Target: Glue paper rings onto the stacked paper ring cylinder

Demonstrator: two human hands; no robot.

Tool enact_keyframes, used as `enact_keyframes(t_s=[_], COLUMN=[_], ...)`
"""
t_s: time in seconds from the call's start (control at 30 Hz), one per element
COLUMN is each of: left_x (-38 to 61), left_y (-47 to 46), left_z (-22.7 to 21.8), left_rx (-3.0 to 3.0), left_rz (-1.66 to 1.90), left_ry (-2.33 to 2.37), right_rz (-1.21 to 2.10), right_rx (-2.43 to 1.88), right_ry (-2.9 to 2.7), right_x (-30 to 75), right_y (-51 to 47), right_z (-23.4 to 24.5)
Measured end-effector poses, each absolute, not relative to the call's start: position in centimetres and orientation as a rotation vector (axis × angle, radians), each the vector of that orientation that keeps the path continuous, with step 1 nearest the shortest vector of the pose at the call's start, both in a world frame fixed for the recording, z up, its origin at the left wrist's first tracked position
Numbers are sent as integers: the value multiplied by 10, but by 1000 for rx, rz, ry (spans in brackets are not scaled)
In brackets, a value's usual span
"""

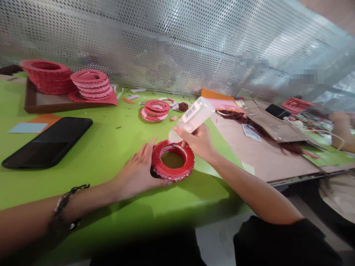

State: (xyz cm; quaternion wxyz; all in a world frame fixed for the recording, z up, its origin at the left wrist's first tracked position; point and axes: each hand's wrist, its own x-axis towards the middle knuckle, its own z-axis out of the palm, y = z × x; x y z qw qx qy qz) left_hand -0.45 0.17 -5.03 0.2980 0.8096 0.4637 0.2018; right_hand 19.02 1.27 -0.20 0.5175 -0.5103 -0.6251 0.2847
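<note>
My left hand is closed around the left side of a stack of red paper rings with zigzag edges, which rests on the green table. In my right hand is a translucent white squeeze bottle bearing a barcode label. The bottle is tilted, its lower end down at the far rim of the ring stack; its tip is hidden, so I cannot tell whether it touches. A glossy wet-looking film shows on the top red ring.
Behind lie loose red and pink rings and paper scraps. At left, a brown tray bears taller ring stacks, with a black phone in front. Cardboard and another person's arm are at right. A perforated metal screen closes the back.
</note>
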Motion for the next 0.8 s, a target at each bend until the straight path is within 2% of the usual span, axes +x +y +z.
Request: enact_keyframes(t_s=[0.13,0.33,0.63,0.8], left_x=[-4,-9,-6,-16], left_y=[0,4,0,3], left_z=[-42,-58,-48,-53], left_rx=[2103,2129,2131,2096], left_rz=[406,573,553,507], left_ry=[1278,1211,1183,1182], right_rz=[667,642,631,560], right_rx=[-1220,-1254,-1319,-1162], right_ry=[-1460,-1414,-1314,-1282], right_x=[195,204,210,219], right_y=[10,5,-1,5], right_z=[0,5,7,11])
